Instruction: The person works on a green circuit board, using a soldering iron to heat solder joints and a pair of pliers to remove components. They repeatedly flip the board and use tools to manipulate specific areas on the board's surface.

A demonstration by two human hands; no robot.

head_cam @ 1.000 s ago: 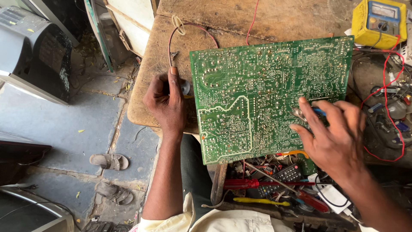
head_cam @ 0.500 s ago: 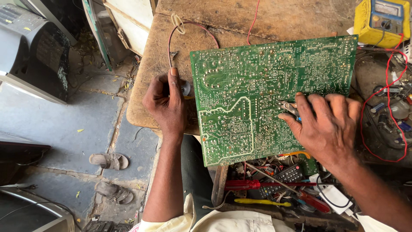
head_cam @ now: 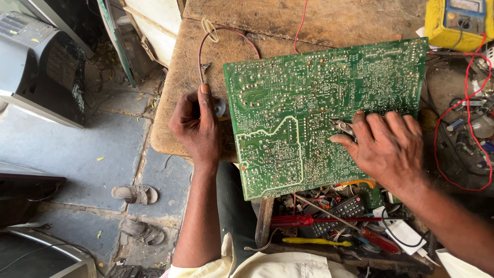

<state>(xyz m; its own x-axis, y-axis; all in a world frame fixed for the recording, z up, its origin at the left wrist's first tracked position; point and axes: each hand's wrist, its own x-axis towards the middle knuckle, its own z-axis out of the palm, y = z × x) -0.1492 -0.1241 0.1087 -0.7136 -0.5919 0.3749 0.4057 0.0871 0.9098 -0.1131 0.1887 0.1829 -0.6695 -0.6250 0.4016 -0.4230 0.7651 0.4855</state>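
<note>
Right grip point(head_cam: 383, 146) is clamped on small pliers point(head_cam: 341, 125), whose metal tips lie on the board point(head_cam: 314, 113); the palm rests flat on the board's lower right part. Left grip point(head_cam: 198, 126) is closed around a small tool whose round metal end point(head_cam: 220, 106) shows just beside the board's left edge, with a thin reddish cable point(head_cam: 226, 32) looping from it toward the far edge of the worktop point(head_cam: 247, 15).

The board is a large green circuit board, solder side up, covered in pale traces and silver solder dots, with a white outline around one block near its lower left corner. It lies across the worktop's near edge, its lower part overhanging.

The worktop is worn, stained wood. A yellow meter point(head_cam: 455, 20) sits at its far right corner with red wire point(head_cam: 465, 98) trailing. A tray of screwdrivers point(head_cam: 309, 221) sits below the near edge. On the grey stone floor lie sandals point(head_cam: 135, 194) and an old television point(head_cam: 41, 67).
</note>
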